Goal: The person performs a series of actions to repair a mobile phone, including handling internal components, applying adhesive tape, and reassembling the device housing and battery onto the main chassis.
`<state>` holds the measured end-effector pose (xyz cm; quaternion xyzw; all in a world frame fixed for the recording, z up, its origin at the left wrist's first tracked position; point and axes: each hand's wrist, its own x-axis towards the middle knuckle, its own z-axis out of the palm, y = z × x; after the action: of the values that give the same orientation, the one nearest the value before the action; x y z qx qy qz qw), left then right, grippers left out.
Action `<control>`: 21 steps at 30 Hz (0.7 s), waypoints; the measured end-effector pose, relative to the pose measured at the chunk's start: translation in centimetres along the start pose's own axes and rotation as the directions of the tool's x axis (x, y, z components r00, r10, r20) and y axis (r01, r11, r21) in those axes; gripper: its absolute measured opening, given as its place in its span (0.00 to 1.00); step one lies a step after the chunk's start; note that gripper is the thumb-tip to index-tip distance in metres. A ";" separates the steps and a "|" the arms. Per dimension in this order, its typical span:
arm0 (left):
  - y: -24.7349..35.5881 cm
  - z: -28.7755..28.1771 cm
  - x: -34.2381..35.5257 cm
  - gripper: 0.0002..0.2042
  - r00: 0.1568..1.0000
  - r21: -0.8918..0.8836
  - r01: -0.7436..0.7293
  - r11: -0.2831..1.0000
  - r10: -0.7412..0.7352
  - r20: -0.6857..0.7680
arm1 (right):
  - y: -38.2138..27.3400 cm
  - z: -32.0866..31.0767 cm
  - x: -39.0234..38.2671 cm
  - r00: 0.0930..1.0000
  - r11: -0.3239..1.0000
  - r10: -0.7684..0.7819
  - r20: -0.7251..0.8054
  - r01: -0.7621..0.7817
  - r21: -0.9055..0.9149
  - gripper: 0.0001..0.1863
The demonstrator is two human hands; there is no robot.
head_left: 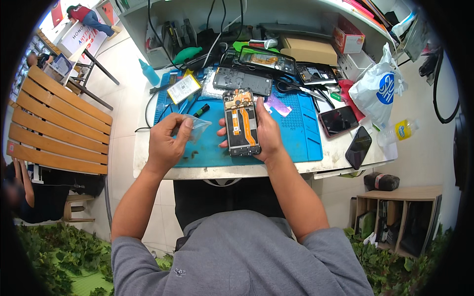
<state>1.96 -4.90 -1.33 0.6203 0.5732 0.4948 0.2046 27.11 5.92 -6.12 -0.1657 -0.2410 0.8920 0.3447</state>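
My left hand point(170, 138) pinches a translucent piece of plastic point(199, 129) between thumb and fingers, left of the phone. My right hand point(268, 130) grips an opened phone point(242, 135) upright, its board and orange flex cables exposed. Both are over a blue repair mat point(301, 138). Behind the phone lie a detached dark phone housing point(232, 79), a purple film point(279, 103) and a yellow-edged battery point(182, 89). A green-and-black cylindrical tool point(201, 110) lies beside the plastic in my left hand.
Phone parts, scissors point(289, 86) and cables crowd the back. Two phones point(358, 147), a plastic bag point(370, 98) and a bottle point(395, 133) occupy the right. A blue dropper bottle point(149, 72) stands left. A wooden slatted surface point(61, 128) and other people point(91, 22) are at the left.
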 end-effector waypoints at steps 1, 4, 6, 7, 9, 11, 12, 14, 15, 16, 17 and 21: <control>-0.4 -0.1 -0.1 0.10 0.999 -0.025 0.029 0.999 -0.030 -0.018 | 0.0 0.0 -0.1 1.000 1.000 0.009 0.004 -0.009 0.007 0.37; -1.3 -0.6 -0.5 0.11 0.995 -0.013 0.092 0.996 -0.093 -0.047 | -0.3 1.4 -1.0 1.000 0.994 -0.006 -0.024 0.004 -0.110 0.30; -1.5 -0.6 -0.6 0.11 0.992 -0.023 0.112 0.993 -0.113 -0.058 | -0.4 1.9 -1.4 0.999 0.977 -0.042 -0.003 0.041 -0.209 0.36; -1.7 -0.7 -0.6 0.12 0.990 -0.029 0.122 0.992 -0.124 -0.064 | -0.6 2.3 -1.3 0.999 0.977 -0.024 -0.037 0.015 -0.213 0.42; -2.0 -1.0 -0.6 0.12 0.991 -0.041 0.118 0.992 -0.120 -0.054 | -0.3 1.9 -1.2 0.999 0.976 -0.041 -0.036 0.032 -0.214 0.40; -2.2 -1.0 -0.6 0.13 0.991 -0.062 0.123 0.991 -0.126 -0.052 | -0.3 1.7 -1.2 0.999 0.981 -0.036 -0.023 0.031 -0.192 0.39; -2.2 -1.0 -0.6 0.13 0.990 -0.077 0.130 0.989 -0.134 -0.054 | -0.4 1.6 -1.2 1.000 0.985 -0.024 -0.010 0.022 -0.170 0.39; -2.4 -1.1 -0.8 0.13 0.988 -0.097 0.142 0.985 -0.147 -0.053 | -0.4 1.6 -1.3 1.000 0.981 -0.030 -0.006 0.028 -0.190 0.38; -2.8 -1.2 -0.9 0.14 0.987 -0.101 0.147 0.984 -0.153 -0.050 | -0.2 1.7 -1.3 0.999 0.972 -0.048 -0.015 0.043 -0.232 0.38; -3.0 -1.3 -1.0 0.14 0.986 -0.106 0.152 0.983 -0.158 -0.046 | 0.0 1.7 -1.3 0.998 0.960 -0.066 -0.023 0.058 -0.274 0.37; -2.9 -1.3 -1.1 0.14 0.987 -0.107 0.148 0.983 -0.154 -0.045 | 0.1 1.6 -1.3 0.997 0.962 -0.070 -0.025 0.060 -0.268 0.37; -2.6 -1.2 -1.2 0.14 0.985 -0.141 0.164 0.976 -0.171 -0.038 | 0.3 1.2 -1.0 0.997 0.964 -0.066 -0.025 0.057 -0.261 0.36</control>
<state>-0.24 -5.72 -3.45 0.5417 0.5930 0.5294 0.2732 27.13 4.62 -5.13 -0.2170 -0.3553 0.8385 0.3515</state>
